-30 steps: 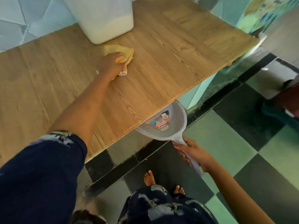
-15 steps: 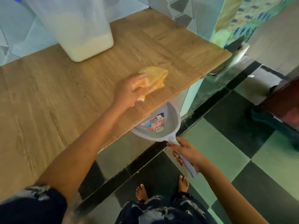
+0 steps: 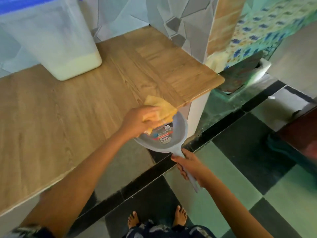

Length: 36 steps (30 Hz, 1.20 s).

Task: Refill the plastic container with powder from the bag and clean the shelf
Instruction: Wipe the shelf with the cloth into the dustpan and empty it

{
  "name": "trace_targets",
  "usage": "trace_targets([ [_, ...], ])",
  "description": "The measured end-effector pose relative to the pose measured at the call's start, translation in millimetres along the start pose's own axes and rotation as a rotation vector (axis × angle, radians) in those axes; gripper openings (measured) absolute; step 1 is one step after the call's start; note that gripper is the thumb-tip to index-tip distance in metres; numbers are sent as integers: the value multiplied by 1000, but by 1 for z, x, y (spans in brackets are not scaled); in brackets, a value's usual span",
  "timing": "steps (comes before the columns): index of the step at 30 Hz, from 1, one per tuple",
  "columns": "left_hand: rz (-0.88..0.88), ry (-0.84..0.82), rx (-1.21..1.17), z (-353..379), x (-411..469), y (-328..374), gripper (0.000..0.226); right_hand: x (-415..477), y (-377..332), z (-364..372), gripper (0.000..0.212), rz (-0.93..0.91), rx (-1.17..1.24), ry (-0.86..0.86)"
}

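Note:
My left hand (image 3: pixel 137 120) grips a crumpled yellow cloth (image 3: pixel 163 106) right at the front edge of the wooden shelf (image 3: pixel 68 109), over the pan of a grey dustpan (image 3: pixel 173 136). A printed label shows inside the pan. My right hand (image 3: pixel 190 166) holds the dustpan's handle and keeps the pan just below the shelf edge. The translucent plastic container (image 3: pixel 51 40), with pale powder in its bottom and a blue lid, stands at the back left of the shelf. No bag is in view.
A tiled wall (image 3: pixel 137 14) rises behind the shelf, and a patterned pillar (image 3: pixel 257 31) stands at its right end. Below is a green and black checkered floor (image 3: pixel 240 169) with my bare feet (image 3: pixel 157 219) on it. A dark red object (image 3: pixel 300 131) sits at the right.
My left hand has swept the cloth from beside the container across the shelf to its front edge, over the dustpan. My right hand has kept the dustpan under the edge. The camera view has shifted.

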<state>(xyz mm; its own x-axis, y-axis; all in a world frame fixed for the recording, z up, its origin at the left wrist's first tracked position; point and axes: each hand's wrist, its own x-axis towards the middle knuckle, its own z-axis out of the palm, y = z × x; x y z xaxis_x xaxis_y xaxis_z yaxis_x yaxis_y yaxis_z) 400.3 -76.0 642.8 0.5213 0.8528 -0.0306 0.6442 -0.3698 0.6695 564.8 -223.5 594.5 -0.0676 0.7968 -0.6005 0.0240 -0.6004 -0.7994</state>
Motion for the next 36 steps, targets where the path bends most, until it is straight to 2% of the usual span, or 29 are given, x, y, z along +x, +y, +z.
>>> trace_targets([
  [2,88,1,-44,10,5,24,63,-1,-2,-18,4,6,16,-2],
  [5,64,195,-83,-8,58,20,53,1,-5,-41,6,16,7,9],
  [7,-46,327,-13,-32,100,-2,51,4,-6,-52,5,18,14,11],
  [9,-222,386,138,-51,131,-28,49,6,-8,-62,5,13,23,4],
  [11,-360,351,307,-58,152,-50,46,9,-9,-70,5,9,28,-6],
  [13,-389,299,349,-53,170,-56,44,13,-10,-77,6,16,26,-5],
  [19,-105,116,252,7,204,8,53,24,-11,-91,5,18,33,7],
  [21,-2,35,181,33,188,34,52,27,-12,-91,7,17,33,3],
  [25,282,-130,184,59,121,57,43,24,-14,-87,6,-1,35,-18],
  [27,320,-146,111,52,87,55,47,21,-13,-84,5,-13,37,-21],
  [30,196,70,10,15,68,30,52,19,-11,-78,7,-11,35,-15],
  [32,52,228,68,-13,72,1,46,17,-10,-73,7,-5,32,-13],
  [34,-99,267,154,-24,75,-23,43,16,-9,-66,8,-8,21,-9],
  [36,-158,232,211,-14,71,-30,45,15,-9,-60,10,-8,16,-3],
])
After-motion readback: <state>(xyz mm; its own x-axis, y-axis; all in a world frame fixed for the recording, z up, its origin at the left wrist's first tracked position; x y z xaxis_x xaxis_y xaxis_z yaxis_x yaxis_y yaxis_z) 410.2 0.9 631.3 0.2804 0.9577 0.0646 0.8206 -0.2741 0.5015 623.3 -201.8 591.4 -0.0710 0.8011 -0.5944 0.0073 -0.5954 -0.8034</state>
